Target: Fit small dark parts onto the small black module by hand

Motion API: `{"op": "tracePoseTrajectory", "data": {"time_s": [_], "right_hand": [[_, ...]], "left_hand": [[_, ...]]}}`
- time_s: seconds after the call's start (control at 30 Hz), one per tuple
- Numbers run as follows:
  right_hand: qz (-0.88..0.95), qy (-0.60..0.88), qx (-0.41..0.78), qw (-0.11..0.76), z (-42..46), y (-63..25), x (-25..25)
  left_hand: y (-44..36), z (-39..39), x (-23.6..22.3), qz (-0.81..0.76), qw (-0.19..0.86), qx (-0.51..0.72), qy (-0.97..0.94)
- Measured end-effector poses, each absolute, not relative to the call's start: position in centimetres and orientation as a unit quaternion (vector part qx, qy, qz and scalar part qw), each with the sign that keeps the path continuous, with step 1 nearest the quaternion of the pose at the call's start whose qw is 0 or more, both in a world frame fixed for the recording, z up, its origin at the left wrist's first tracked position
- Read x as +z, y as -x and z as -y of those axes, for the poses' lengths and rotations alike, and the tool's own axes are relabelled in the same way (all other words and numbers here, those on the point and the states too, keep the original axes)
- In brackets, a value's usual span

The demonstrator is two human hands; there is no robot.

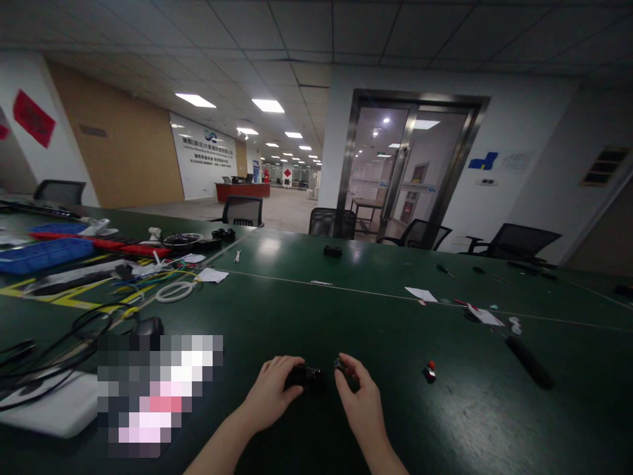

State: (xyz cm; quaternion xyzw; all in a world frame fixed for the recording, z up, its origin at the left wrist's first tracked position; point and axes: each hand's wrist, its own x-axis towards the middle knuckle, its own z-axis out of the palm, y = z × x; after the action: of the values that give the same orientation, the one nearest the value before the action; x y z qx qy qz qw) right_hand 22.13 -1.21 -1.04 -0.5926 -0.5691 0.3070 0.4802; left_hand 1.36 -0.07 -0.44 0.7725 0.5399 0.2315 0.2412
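Near the front of the green table, my left hand [273, 388] is closed around a small black object [310, 375] with a shiny right end; its kind is not clear. Just to the right, my right hand [360, 389] pinches a small dark piece with a grey-blue sheen [339, 364] between thumb and index finger. A short gap separates the two objects. Further right, a small red-and-black item with a shiny part [430, 371] lies on the table, apart from both hands.
Cables [89, 330], a white box [54, 402] and a blue tray [47, 256] crowd the left side of the green table [277, 316]. A black bar [529, 361] lies at right. Further back are a black block [333, 251], a wrench [238, 256] and paper [420, 294].
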Motion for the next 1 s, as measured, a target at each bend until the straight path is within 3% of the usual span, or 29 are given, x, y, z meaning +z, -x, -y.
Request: {"op": "tracePoseTrajectory", "data": {"time_s": [1.0], "right_hand": [[0.51, 0.619, 0.335, 0.495, 0.8, -23.1, -1.3]], "left_hand": [[-1.6, 0.5, 0.8, -0.547, 0.255, 0.22, -0.766]]}}
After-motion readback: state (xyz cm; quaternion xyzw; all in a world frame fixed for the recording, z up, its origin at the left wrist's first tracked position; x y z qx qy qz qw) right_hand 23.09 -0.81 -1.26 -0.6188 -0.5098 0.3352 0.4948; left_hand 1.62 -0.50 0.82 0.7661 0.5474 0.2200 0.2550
